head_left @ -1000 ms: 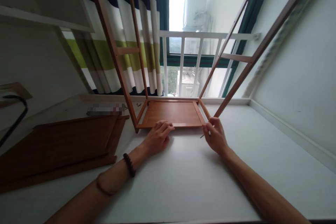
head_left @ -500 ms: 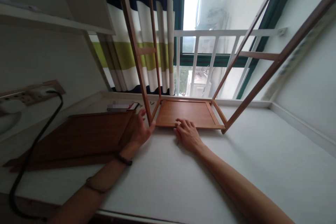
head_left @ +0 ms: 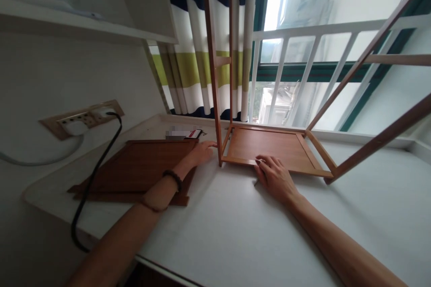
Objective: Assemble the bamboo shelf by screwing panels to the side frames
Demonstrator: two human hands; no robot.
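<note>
A wooden rack stands on the white surface, its brown shelf panel low between two side frames. My left hand reaches just left of the left upright, fingers stretched out; its fingertips are partly hidden near the post. My right hand rests at the panel's front edge with curled fingers. A thin greyish end pokes out below it, too small to name. Beneath my left forearm lie dark brown wooden panels.
A small printed packet lies behind the loose panels. On the left a black cable runs down from a wall socket and over the panels' left end. White railing and curtain are behind the rack.
The view has swung left, so the rack appears farther right. My left hand has moved from the foot of the left upright to behind it; my right hand stays at the panel's front edge.
</note>
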